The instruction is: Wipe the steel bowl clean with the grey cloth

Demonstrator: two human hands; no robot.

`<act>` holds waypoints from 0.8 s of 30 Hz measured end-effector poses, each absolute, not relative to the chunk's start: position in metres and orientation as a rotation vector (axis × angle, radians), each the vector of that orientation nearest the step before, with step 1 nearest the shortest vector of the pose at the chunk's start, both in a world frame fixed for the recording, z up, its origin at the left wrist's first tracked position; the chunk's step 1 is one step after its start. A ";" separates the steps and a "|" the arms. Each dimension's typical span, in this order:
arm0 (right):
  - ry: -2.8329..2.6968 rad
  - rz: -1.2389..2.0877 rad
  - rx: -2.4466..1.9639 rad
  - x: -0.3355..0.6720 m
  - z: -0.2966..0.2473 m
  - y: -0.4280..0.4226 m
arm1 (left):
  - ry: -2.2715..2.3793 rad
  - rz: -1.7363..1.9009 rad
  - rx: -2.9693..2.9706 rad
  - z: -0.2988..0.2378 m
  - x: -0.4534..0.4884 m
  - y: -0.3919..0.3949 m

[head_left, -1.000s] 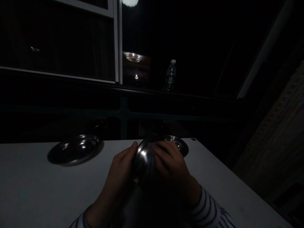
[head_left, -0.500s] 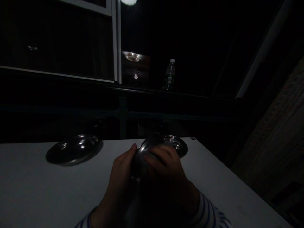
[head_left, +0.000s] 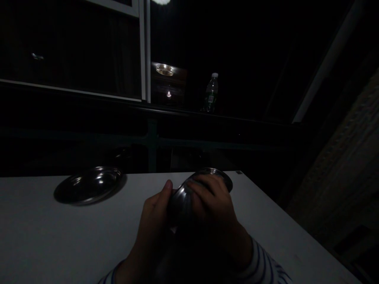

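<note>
A shiny metal bowl [head_left: 180, 203] is held tilted in front of me, above the table. My left hand [head_left: 155, 213] grips its left side, with the thumb up along the rim. Over the right part of the bowl, the curled fingers of my right hand [head_left: 213, 199] press against its surface near the upper edge. A small pale patch shows under those fingertips, too dark to make out. Behind my right hand lies a round metal dish [head_left: 226, 179], partly hidden. Another shallow metal dish [head_left: 89, 185] rests at the table's far left.
The white table [head_left: 74, 236] ends at a far edge just behind the dishes and slants away on the right. A plastic bottle [head_left: 211, 94] with a white cap stands on the dark ledge beyond. A window frame [head_left: 145, 51] rises at the back. The light is very dim.
My right hand has shifted slightly right across the bowl, and its motion blur is gone. More of the bowl's surface shows between my hands. The dishes on the table have stayed put.
</note>
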State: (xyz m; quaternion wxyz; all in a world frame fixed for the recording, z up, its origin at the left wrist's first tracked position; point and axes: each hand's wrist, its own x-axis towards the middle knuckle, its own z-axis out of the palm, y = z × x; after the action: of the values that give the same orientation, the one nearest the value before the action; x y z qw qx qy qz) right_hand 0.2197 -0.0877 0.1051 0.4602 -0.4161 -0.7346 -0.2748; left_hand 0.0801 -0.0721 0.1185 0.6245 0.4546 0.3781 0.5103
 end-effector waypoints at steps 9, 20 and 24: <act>-1.899 -0.802 -0.927 0.211 0.100 -0.089 | 0.969 1.124 1.015 0.112 0.077 -0.068; -1.758 -0.545 -1.109 0.238 0.111 -0.084 | 0.931 1.201 1.036 0.115 0.080 -0.071; -1.892 -0.676 -1.010 0.223 0.105 -0.087 | 0.940 1.227 1.019 0.118 0.078 -0.070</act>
State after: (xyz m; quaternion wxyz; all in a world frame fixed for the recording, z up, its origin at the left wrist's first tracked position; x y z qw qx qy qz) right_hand 0.2233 -0.0872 0.1055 0.4317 -0.4052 -0.7589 -0.2712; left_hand 0.0778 -0.0696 0.1179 0.6013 0.4398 0.4056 0.5297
